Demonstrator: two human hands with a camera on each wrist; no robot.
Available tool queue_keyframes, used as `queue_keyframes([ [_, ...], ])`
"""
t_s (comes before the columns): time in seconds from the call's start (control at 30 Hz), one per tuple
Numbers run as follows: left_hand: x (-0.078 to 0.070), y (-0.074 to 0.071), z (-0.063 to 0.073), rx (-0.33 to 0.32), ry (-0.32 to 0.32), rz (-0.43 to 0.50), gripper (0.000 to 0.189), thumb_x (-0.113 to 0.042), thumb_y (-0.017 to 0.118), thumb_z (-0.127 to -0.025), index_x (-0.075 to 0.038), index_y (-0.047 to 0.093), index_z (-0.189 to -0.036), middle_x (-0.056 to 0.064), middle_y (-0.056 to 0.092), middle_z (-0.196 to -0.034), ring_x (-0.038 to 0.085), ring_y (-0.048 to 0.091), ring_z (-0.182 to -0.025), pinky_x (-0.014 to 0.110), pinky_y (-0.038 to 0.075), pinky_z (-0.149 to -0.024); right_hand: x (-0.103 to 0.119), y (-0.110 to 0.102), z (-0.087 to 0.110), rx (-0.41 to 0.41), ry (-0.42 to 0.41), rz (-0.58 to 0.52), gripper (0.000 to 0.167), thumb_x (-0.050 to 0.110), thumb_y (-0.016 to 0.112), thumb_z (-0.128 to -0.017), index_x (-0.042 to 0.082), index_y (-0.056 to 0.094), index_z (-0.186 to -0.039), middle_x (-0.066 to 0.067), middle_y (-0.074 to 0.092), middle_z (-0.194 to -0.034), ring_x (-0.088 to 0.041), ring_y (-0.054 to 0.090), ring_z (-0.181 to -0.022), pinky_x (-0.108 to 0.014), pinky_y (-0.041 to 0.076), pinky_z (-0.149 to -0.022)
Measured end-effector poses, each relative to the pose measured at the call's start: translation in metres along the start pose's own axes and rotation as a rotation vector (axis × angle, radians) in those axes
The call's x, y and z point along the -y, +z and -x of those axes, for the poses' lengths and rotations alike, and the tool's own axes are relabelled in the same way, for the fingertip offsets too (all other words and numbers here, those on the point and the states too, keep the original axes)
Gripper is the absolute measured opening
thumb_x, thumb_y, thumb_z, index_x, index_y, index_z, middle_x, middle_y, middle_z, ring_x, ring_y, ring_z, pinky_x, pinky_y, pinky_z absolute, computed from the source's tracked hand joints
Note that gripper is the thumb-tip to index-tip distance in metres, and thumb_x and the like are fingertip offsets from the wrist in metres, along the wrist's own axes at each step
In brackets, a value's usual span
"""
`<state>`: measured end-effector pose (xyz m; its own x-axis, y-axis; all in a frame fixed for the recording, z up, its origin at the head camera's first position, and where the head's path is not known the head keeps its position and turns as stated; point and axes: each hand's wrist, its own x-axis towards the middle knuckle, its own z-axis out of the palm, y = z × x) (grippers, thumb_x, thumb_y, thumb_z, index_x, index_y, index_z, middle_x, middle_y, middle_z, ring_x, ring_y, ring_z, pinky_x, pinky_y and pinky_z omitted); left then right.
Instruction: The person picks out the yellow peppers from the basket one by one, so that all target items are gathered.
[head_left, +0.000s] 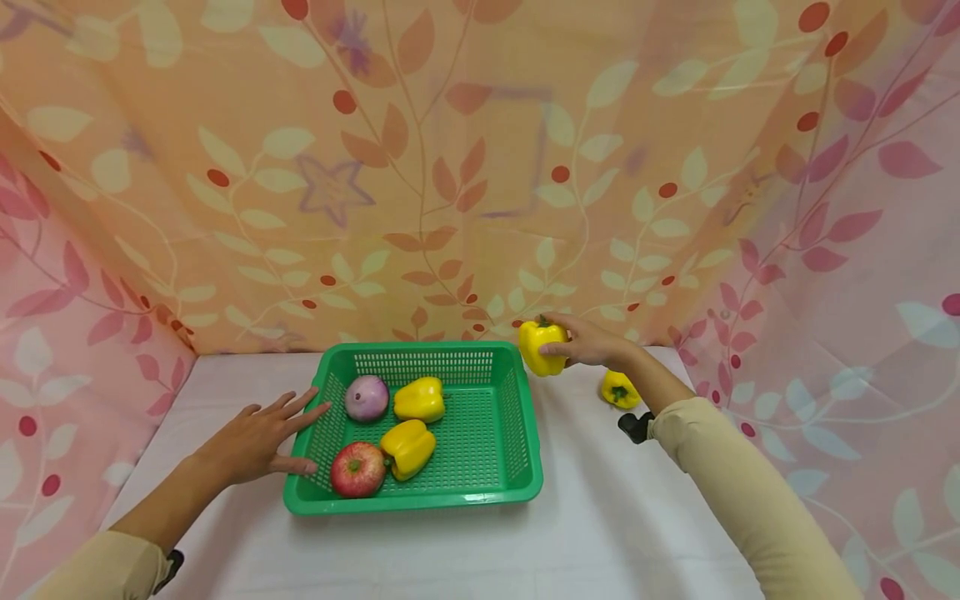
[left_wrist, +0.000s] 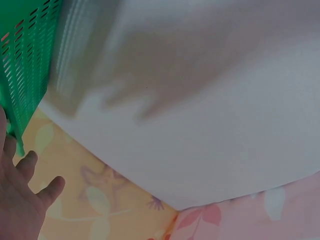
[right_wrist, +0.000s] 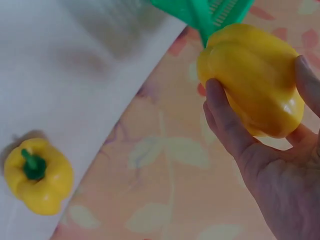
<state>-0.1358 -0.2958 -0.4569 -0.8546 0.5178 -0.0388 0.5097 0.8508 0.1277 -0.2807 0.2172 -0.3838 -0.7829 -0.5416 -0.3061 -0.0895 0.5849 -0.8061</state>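
Note:
My right hand [head_left: 588, 340] grips a yellow bell pepper [head_left: 542, 347] in the air beside the right rim of a green plastic basket [head_left: 531, 433]. In the right wrist view, fingers and thumb curl about the held pepper [right_wrist: 255, 80]. At the basket's left rim my left hand [head_left: 258, 437] rests with its fingers spread and nearly straight. Inside the basket lie a purple onion [head_left: 367, 398], a red apple [head_left: 357, 470] and two yellow bell peppers, one toward the back [head_left: 420, 400] and one in front [head_left: 408, 450].
Another yellow bell pepper [head_left: 619, 389] sits on the white tabletop [head_left: 585, 500] to the right, under the right forearm. Patterned cloth [head_left: 480, 167] hangs behind the table and along both sides.

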Motion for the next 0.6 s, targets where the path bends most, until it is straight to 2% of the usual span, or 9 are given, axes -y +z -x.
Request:
queue_keyframes([
  [0.23,0.001,0.000,-0.001,-0.001,0.007,-0.012,0.089,-0.065,0.070,-0.079,-0.013,0.048,-0.148,0.021,0.039,-0.154,0.051,0.042,-0.133,0.070,0.042,-0.092,-0.031,-0.007,0.005,-0.053,0.099,-0.012,0.061,0.024,0.063,-0.099,0.006,0.035,-0.150,-0.020,0.047,-0.130,-0.037,0.052,-0.114,-0.047,0.054,-0.092],
  [0.43,0.001,0.001,0.000,-0.006,0.010,-0.022,0.089,-0.066,0.069,-0.079,-0.013,0.048,-0.148,0.021,0.039,-0.154,0.051,0.043,-0.133,0.070,0.043,-0.092,-0.067,-0.002,0.007,-0.071,0.172,-0.033,0.052,0.024,0.061,-0.100,0.004,0.039,-0.143,-0.019,0.046,-0.124,-0.035,0.053,-0.110,-0.050,0.054,-0.090],
  [0.6,0.001,0.002,0.000,-0.008,0.007,-0.023,0.090,-0.066,0.069,-0.079,-0.013,0.048,-0.148,0.020,0.039,-0.154,0.050,0.044,-0.133,0.070,0.043,-0.091,-0.091,0.006,0.004,-0.088,0.227,-0.093,0.066,0.024,0.060,-0.101,-0.001,0.027,-0.152,-0.023,0.046,-0.128,-0.034,0.053,-0.108,-0.054,0.052,-0.092],
])
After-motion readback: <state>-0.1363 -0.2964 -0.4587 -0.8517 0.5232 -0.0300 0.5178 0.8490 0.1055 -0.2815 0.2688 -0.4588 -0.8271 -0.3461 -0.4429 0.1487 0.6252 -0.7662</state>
